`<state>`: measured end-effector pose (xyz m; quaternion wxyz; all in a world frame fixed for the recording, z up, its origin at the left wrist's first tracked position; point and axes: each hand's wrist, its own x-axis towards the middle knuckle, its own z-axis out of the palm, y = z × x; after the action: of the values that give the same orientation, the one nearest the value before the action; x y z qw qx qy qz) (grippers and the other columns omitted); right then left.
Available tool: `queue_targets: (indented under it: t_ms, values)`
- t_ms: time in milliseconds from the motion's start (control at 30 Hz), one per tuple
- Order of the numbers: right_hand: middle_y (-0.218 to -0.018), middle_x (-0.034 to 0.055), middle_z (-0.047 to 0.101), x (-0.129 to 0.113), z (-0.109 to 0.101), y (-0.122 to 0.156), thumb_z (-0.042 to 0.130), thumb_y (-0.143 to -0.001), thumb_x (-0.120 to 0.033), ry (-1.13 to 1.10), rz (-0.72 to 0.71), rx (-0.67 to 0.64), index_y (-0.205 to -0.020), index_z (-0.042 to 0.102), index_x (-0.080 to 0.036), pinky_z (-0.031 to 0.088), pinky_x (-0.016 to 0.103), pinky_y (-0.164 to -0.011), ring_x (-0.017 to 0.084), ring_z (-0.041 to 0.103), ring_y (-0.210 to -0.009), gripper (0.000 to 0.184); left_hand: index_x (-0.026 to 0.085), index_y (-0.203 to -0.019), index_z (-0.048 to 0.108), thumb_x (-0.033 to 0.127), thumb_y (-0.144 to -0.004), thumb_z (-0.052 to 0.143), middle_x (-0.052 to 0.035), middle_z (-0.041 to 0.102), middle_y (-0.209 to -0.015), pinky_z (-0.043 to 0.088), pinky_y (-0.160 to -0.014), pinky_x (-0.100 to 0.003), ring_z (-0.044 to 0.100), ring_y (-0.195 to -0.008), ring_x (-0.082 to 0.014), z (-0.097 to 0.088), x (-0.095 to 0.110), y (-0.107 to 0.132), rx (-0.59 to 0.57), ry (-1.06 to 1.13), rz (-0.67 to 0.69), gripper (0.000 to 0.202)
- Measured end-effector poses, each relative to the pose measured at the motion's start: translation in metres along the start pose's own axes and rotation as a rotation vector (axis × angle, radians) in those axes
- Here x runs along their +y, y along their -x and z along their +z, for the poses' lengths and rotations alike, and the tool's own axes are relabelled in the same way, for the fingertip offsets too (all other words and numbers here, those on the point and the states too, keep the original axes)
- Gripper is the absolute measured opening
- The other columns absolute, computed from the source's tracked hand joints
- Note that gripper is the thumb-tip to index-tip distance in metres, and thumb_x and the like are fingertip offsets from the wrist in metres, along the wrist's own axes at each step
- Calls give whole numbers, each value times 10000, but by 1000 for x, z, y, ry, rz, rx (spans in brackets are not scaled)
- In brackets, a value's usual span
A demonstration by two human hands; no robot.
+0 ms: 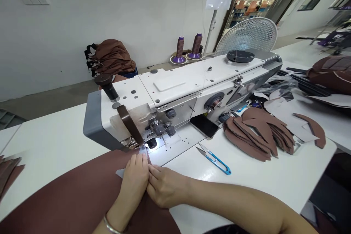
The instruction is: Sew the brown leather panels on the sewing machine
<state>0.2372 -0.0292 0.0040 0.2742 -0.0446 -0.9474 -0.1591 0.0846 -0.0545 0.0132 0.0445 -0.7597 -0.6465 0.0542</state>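
Note:
A large brown fabric piece (79, 193) lies across the table, its edge reaching under the needle area of a white sewing machine (175, 84). My left hand (136, 175) presses on that edge just in front of the lit presser foot, fingers together and curled down on the cloth. A bracelet circles the left wrist. Right beside it, touching, my right hand (167, 186) is closed with the fabric's right edge pinched in its fingers. A small grey patch (120, 172) shows at the left hand's side. The fingertips' undersides are hidden.
Blue-handled thread snips (215, 159) lie right of my hands, near a phone (204, 126) under the machine arm. Brown cut pieces (255, 131) are piled at the right. Behind stand thread cones (179, 49), a white fan (249, 36) and a brown fabric heap (112, 58).

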Motion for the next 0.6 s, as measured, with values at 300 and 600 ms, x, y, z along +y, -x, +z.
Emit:
queue_targets:
  t_ms: [300,600]
  values:
    - [-939,242,675,5,6,1,452,-856,-148,3,9,8,-894,630,-33,443,490,-952,311,658,-923,215,97,-1204,569,24,-860,387,-97,596,-944,470,-777,-316,533,-864,-212,3,-11,5,23,55,32,396]
    - [-960,236,684,3,-1,4,440,-859,-125,-44,8,65,-842,651,-41,541,400,-758,292,678,-872,228,183,-1091,652,60,-902,294,-72,573,-884,476,-764,-309,519,-830,-187,15,-51,3,159,337,144,422]
